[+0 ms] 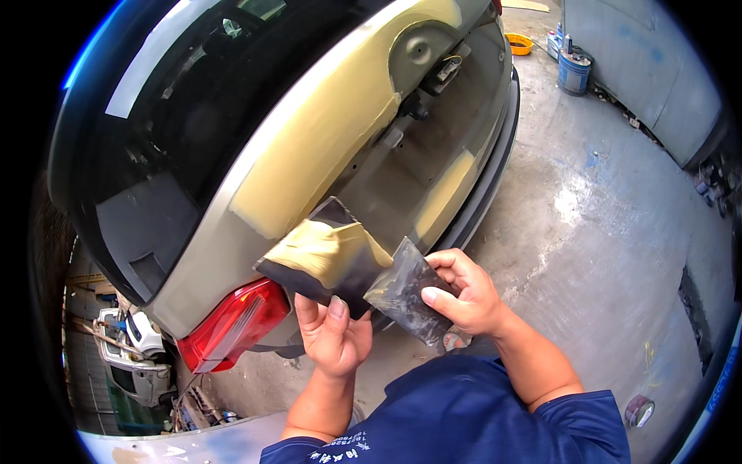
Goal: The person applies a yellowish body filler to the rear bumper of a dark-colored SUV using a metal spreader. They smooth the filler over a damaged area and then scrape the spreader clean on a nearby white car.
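My left hand (336, 340) grips a dark, flat board (305, 284) by its lower edge, thumb on the near side. Pale yellow body filler (313, 247) is heaped and smeared across the board's face. In my right hand (468, 298) is a dark, flat filler spreader (413, 298), streaked with residue, its left edge against or very near the board's right side. Just beyond the board is the car's tailgate (214, 232), coated with a broad band of yellow filler (309, 166). A second filler patch (446, 193) runs along its lower part.
A red tail light (236, 321) sits close to my left hand. The black bumper edge (495, 174) curves along the car's right side. Further off stand a blue bucket (573, 73) and a yellow basin (519, 44). A tape roll (638, 411) lies at lower right.
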### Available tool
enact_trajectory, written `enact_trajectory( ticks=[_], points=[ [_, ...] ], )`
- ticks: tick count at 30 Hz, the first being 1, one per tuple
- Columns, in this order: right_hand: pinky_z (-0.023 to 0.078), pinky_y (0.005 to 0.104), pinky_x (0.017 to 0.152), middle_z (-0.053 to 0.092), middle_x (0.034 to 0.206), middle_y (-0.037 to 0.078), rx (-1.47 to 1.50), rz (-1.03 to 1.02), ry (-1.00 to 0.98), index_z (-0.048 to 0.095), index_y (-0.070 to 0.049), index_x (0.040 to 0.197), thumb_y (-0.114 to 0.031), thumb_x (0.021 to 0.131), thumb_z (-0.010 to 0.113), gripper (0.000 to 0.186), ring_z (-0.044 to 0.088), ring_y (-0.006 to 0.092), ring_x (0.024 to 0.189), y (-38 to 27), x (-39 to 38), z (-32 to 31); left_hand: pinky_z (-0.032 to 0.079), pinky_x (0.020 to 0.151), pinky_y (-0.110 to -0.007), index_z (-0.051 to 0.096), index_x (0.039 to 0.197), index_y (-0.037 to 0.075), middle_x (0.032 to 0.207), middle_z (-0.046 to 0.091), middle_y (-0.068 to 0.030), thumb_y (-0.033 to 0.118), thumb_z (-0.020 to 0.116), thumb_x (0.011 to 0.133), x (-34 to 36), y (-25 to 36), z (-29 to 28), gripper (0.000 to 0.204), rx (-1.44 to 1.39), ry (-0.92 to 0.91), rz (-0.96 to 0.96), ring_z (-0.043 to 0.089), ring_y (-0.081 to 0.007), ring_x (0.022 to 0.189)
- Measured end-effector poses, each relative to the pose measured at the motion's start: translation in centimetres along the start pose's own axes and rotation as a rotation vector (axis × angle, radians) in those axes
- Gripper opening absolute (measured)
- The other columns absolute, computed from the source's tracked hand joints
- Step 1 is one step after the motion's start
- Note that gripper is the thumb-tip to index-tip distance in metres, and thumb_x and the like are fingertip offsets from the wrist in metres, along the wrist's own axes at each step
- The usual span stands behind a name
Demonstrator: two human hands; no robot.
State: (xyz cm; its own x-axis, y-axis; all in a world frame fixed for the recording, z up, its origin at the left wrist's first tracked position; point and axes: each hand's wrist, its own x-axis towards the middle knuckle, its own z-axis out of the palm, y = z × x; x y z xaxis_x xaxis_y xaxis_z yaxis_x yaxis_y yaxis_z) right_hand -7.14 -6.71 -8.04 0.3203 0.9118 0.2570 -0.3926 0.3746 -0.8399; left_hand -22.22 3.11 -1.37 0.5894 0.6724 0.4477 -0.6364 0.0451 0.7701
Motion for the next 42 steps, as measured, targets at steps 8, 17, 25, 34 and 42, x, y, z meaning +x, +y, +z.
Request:
enact_trajectory(
  ticks=[8, 17, 25, 34, 42],
  points=[
    [0.044, 0.0298, 0.093, 0.058, 0.116, 0.010, 0.090, 0.003, -0.069, 0.044, 0.003, 0.122, -0.004, 0.089, 0.057, 0.037, 0.054, 0.0133, 0.108, -3.6, 2.4, -2.5, 0.046, 0.085, -0.031, 0.051, 0.127, 0.000, 0.115, 0.059, -0.0200, -0.013, 0.052, 0.084, 1.4, 0.8, 1.1, 0.045, 0.994, -0.332, 0.002, 0.060, -0.0275, 0.099],
    [0.046, 0.0372, 0.092, 0.060, 0.114, 0.014, -0.406, -0.536, -0.439, 0.061, -0.004, 0.117, 0.009, 0.071, 0.060, 0.048, 0.058, 0.0281, 0.108, -8.7, 5.7, -5.0, 0.046, 0.090, -0.030, 0.048, 0.127, -0.005, 0.112, 0.063, -0.0106, 0.003, 0.057, 0.090, -0.7, 0.5, -1.7, 0.039, 0.319, 0.073, -0.489, 0.059, -0.0144, 0.101],
    [0.045, 0.0381, 0.093, 0.057, 0.121, 0.013, -0.799, -0.405, -0.467, 0.065, -0.010, 0.115, 0.004, 0.065, 0.057, 0.053, 0.055, 0.0309, 0.109, -7.2, 4.8, -2.5, 0.044, 0.094, -0.031, 0.047, 0.127, -0.006, 0.116, 0.061, -0.0133, 0.002, 0.059, 0.088, -3.0, 1.8, -3.1, 0.041, 0.129, 0.043, -0.454, 0.059, -0.0167, 0.105],
    [0.043, 0.0436, 0.090, 0.057, 0.116, 0.013, -1.193, -0.609, 0.032, 0.066, -0.010, 0.108, -0.017, 0.067, 0.077, 0.043, 0.055, 0.0352, 0.105, -5.0, 0.7, 2.7, 0.040, 0.100, -0.031, 0.039, 0.134, -0.006, 0.124, 0.056, -0.0133, 0.000, 0.052, 0.092, -4.6, 4.3, -2.6, 0.044, 0.258, 0.218, -0.339, 0.054, -0.0165, 0.113],
    [0.041, 0.0440, 0.083, 0.055, 0.117, 0.010, -1.363, -0.601, -0.011, 0.065, -0.014, 0.105, -0.019, 0.070, 0.072, 0.036, 0.051, 0.0334, 0.109, -0.2, -1.1, 4.9, 0.037, 0.099, -0.029, 0.042, 0.133, -0.006, 0.122, 0.057, -0.0122, 0.000, 0.050, 0.093, -5.6, 4.9, -3.3, 0.041, 0.816, 0.151, -0.182, 0.053, -0.0144, 0.110]
  ],
)
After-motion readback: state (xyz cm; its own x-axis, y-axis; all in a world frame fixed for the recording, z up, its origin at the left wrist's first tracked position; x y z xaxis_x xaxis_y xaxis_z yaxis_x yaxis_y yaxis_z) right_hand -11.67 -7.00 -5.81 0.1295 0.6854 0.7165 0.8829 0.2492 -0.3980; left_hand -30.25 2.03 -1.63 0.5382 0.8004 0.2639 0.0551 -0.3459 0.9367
